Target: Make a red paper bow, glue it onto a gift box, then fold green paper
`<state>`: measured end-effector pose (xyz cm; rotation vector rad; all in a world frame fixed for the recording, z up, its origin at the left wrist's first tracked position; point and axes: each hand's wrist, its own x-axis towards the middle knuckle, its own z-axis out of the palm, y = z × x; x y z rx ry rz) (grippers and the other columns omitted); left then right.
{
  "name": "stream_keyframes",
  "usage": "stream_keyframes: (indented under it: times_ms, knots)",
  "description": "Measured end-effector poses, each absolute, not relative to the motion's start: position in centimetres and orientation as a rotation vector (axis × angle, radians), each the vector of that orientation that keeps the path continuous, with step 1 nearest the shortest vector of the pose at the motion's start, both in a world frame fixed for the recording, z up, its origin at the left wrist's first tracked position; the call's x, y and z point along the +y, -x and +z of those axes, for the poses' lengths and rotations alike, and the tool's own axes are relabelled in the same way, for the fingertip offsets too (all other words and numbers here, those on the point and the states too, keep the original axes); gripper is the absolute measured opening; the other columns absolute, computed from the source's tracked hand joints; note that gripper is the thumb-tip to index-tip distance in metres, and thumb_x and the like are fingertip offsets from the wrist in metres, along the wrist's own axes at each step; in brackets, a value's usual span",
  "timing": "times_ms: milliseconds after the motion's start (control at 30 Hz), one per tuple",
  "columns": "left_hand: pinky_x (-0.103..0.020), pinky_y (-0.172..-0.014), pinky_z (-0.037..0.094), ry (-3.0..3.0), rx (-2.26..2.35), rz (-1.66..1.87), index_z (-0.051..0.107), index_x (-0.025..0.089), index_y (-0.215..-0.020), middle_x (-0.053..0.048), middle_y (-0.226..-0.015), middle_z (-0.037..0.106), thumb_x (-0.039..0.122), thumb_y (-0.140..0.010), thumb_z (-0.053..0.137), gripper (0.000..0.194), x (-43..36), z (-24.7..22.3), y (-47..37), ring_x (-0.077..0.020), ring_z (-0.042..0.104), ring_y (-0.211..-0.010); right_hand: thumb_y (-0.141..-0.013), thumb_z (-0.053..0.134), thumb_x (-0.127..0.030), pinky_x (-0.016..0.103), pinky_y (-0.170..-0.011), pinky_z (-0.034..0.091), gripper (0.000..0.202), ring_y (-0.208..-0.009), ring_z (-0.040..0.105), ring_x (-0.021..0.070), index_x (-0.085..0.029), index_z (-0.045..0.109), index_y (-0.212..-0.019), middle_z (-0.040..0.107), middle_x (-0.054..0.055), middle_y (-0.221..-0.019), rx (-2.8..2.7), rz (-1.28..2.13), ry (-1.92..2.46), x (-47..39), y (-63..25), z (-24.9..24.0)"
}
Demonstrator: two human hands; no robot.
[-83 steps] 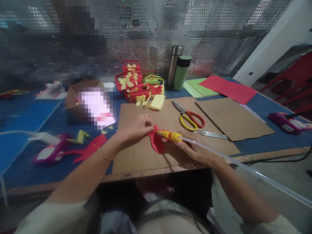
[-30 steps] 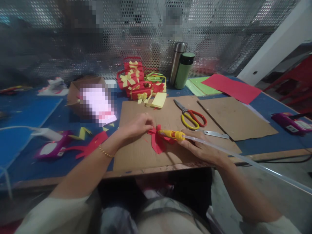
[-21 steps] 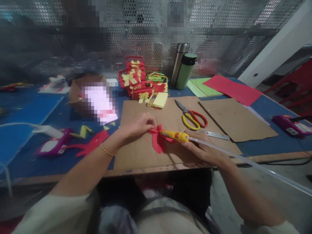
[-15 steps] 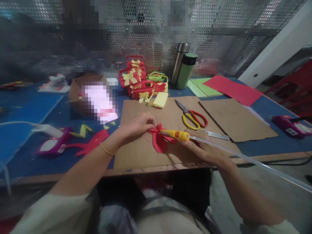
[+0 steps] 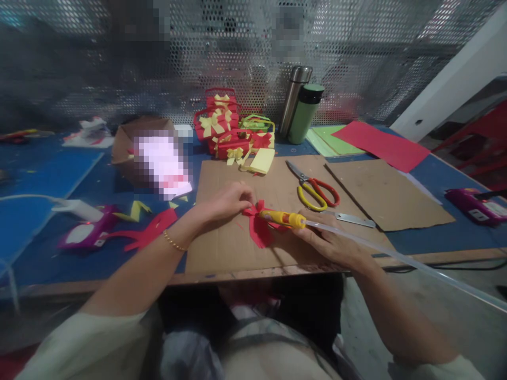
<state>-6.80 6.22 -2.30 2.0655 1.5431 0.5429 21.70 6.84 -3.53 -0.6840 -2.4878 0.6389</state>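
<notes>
Red paper bow (image 5: 260, 235) on the brown cardboard (image 5: 216, 245) is pinched at one end by the left hand (image 5: 228, 200), and the yellow glue gun (image 5: 282, 218) is held at it by the right hand (image 5: 327, 241).

A bright red, cut-paper bow (image 5: 259, 233) is resting on brown, flat cardboard (image 5: 222, 248), its tails spreading nearward; a yellow, tubular plastic glue gun (image 5: 283, 219) is pointing at its middle; a long, translucent glue stick (image 5: 396, 256) is trailing rightward
</notes>
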Motion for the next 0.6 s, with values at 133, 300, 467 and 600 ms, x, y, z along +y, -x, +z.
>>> stream_keyframes:
  times_ms: [133, 300, 467, 600]
  knots:
    - [-0.031, -0.069, 0.044, -2.056, 1.547, 0.538, 0.07, 0.018, -0.077, -0.003, -0.083, 0.066, 0.014, -0.08, 0.06, 0.011, 6.21, -2.27, 6.78, -0.0154, 0.06, -0.074, -0.106, 0.042, -0.044, 0.029, -0.062, 0.044, 0.037, -0.066, 0.054, 0.0165, -0.023, 0.051, -0.078, 0.057, 0.001, -0.073, -2.494, 0.621, 0.676, 6.86, -21.71, -3.49]
    - [-0.031, -0.069, 0.044, -2.088, 1.538, 0.545, 0.07, 0.018, -0.076, -0.003, -0.082, 0.066, 0.015, -0.08, 0.061, 0.01, 6.36, -2.57, 6.96, -0.0156, 0.059, -0.074, -0.107, 0.041, -0.044, 0.029, -0.062, 0.044, 0.037, -0.067, 0.056, 0.017, -0.023, 0.05, -0.078, 0.059, 0.002, -0.074, -2.507, 0.638, 0.664, 6.74, -21.68, -3.25]
    - [-0.031, -0.068, 0.043, -2.098, 1.533, 0.548, 0.069, 0.018, -0.077, -0.003, -0.083, 0.065, 0.016, -0.081, 0.06, 0.01, 6.35, -2.55, 6.99, -0.0153, 0.058, -0.074, -0.107, 0.041, -0.046, 0.03, -0.063, 0.044, 0.037, -0.068, 0.056, 0.0176, -0.023, 0.052, -0.08, 0.06, 0.003, -0.075, -2.498, 0.664, 0.677, 6.67, -21.63, -3.14]
    - [-0.031, -0.068, 0.042, -2.089, 1.538, 0.523, 0.068, 0.018, -0.075, -0.002, -0.08, 0.064, 0.015, -0.08, 0.06, 0.01, 6.36, -2.42, 6.93, -0.0145, 0.057, -0.072, -0.107, 0.039, -0.049, 0.03, -0.063, 0.043, 0.041, -0.068, 0.056, 0.0172, -0.022, 0.053, -0.08, 0.06, 0.003, -0.075, -2.492, 0.666, 0.686, 6.63, -21.74, -3.12]
